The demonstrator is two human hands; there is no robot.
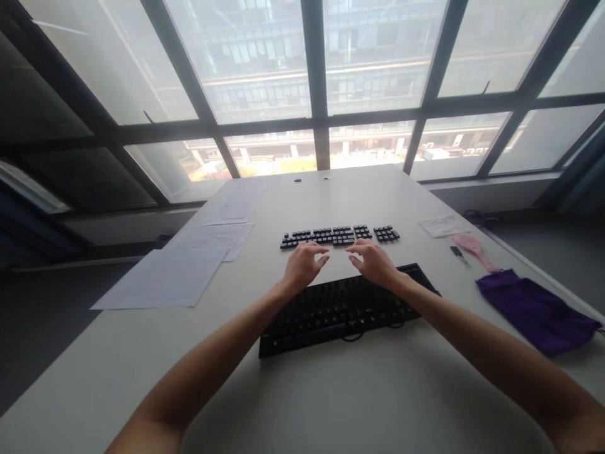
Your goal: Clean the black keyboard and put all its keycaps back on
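Observation:
A black keyboard (326,309) lies slightly askew on the white table, with a loop of cable showing at its near edge. Beyond it, many loose black keycaps (343,237) sit in rows and blocks like a keyboard layout. My left hand (302,263) hovers between the keyboard and the keycaps, thumb apart from curved fingers, nothing visible between them. Mirroring it, my right hand (372,261) is over the keyboard's far edge, its thumb and fingers also apart. Fingertips of both hands are near the closest keycaps; whether they touch any I cannot tell. My forearms cover parts of the keyboard.
Sheets of paper (165,277) overlap along the table's left side. At the right lie a purple cloth bag (534,312), a pink handled item (467,243), a small black-and-metal piece (460,255) and a crumpled clear bag (443,226). Windows rise beyond the table (359,195).

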